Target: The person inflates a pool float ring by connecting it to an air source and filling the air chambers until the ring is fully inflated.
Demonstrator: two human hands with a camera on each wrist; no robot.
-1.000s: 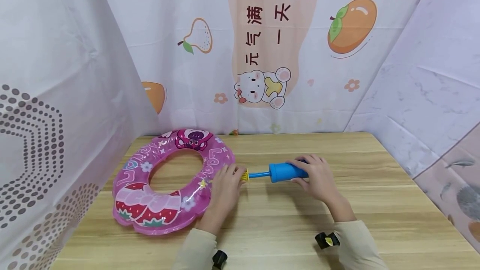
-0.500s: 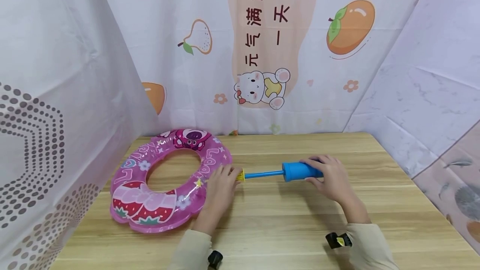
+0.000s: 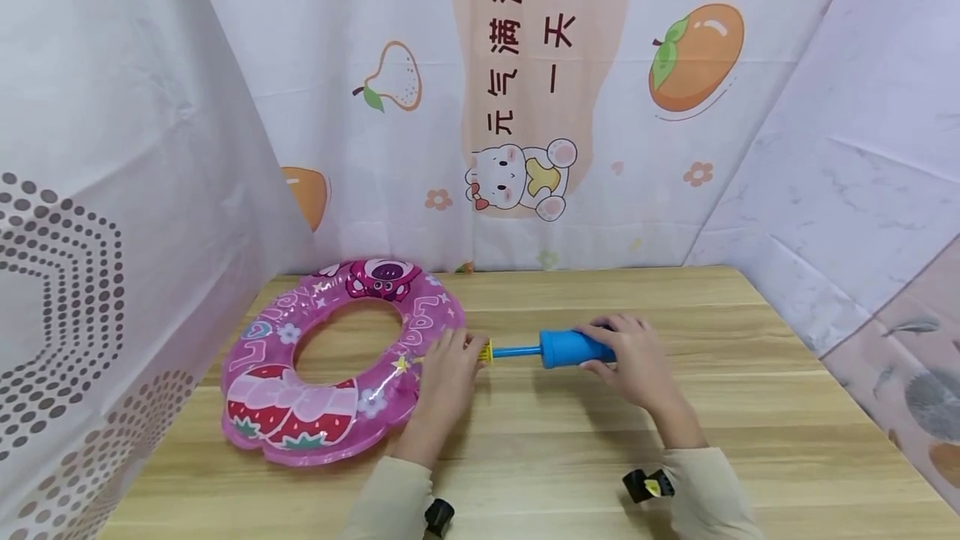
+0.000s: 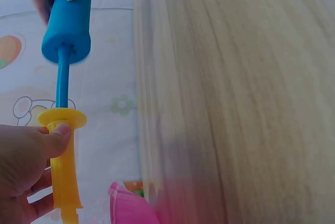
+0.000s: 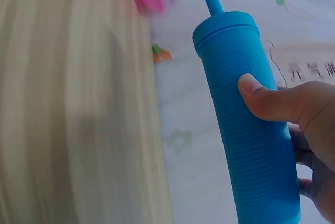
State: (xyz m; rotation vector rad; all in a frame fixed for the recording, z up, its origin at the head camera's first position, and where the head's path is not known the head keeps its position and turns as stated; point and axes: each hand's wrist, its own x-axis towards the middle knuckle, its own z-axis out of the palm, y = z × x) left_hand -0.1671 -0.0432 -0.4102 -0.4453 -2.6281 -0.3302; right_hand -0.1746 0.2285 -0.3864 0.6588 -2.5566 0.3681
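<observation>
A hand air pump lies sideways between my hands, with a blue barrel (image 3: 570, 348), a thin blue rod (image 4: 63, 77) and a yellow end piece (image 4: 64, 171). My left hand (image 3: 450, 373) grips the yellow piece just below its round flange, thumb on top. The blue barrel is in the grasp of my right hand (image 3: 633, 365), thumb along its ribbed side (image 5: 251, 130). A short length of rod shows between barrel and flange. Beside my left hand lies an inflated pink swim ring (image 3: 288, 407). Whether the narrow yellow tip touches the ring is hard to tell.
Both hands are over a wood-grain table (image 3: 570, 473). Behind it hangs a white printed curtain (image 3: 360, 157), with further sheets at the left (image 3: 165, 173) and right (image 3: 847, 215). A black strap device (image 3: 645, 486) is near the right sleeve.
My right hand first drew the barrel rightward, exposing more rod, then pushed it back left, so less rod shows now. My left hand stayed on the yellow piece, shifting only slightly.
</observation>
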